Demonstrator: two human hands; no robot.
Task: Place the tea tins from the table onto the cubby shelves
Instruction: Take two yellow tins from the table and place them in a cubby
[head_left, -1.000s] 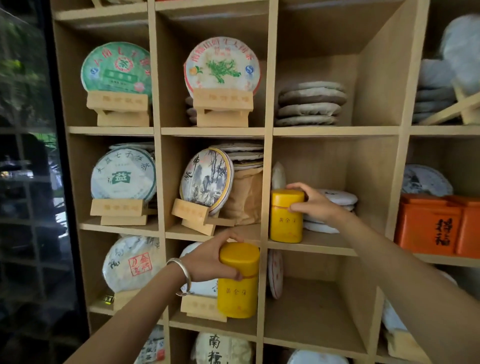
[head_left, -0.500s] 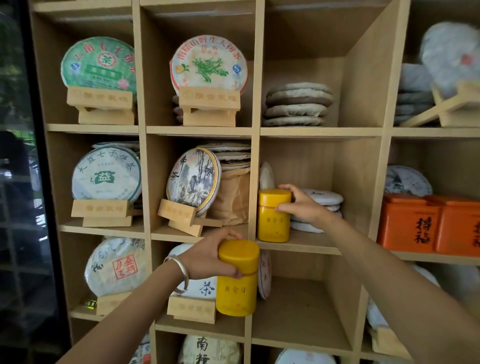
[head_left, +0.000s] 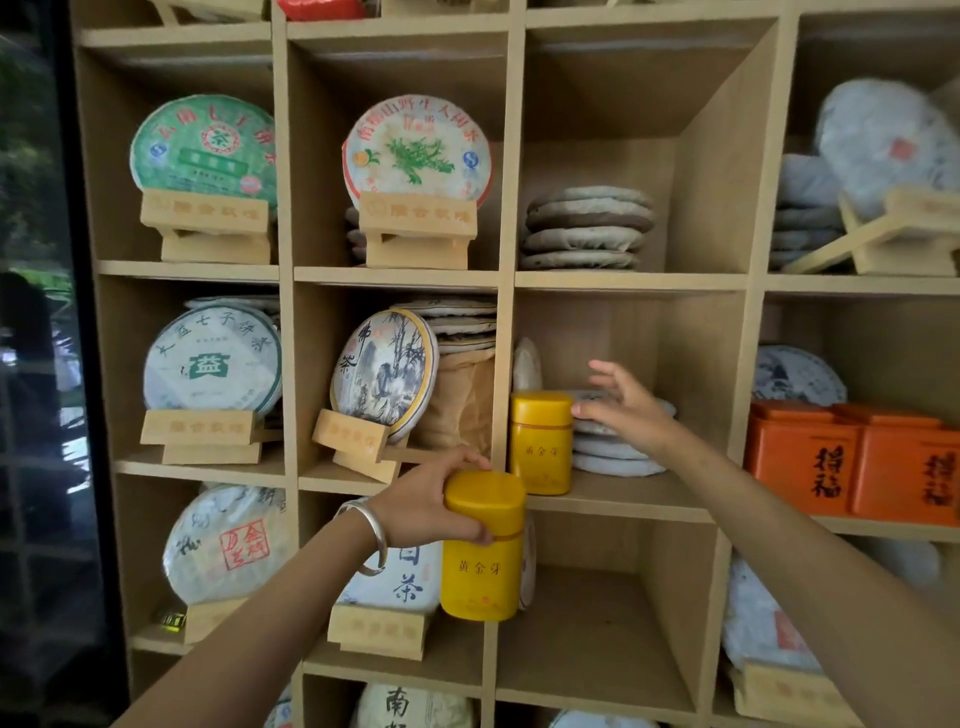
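One yellow tea tin (head_left: 540, 441) stands upright at the front left of a middle cubby of the wooden shelf unit (head_left: 628, 505). My right hand (head_left: 621, 408) hovers just right of its lid with fingers spread, thumb near the lid, holding nothing. A second yellow tea tin (head_left: 482, 548) is held in the air in front of the shelf divider, lower and to the left. My left hand (head_left: 431, 506), with a silver bangle on the wrist, grips that tin round its lid.
Wrapped tea cakes on wooden stands (head_left: 208, 374) fill the left cubbies. Stacked tea cakes (head_left: 613, 447) lie behind the shelved tin. Orange tins (head_left: 852, 462) sit in the right cubby. The cubby (head_left: 597, 634) below the shelved tin holds only a cake at its left wall.
My right hand has let go of the shelved tin's lid and opened, drawing slightly right. My left hand still holds the other tin, a little higher.
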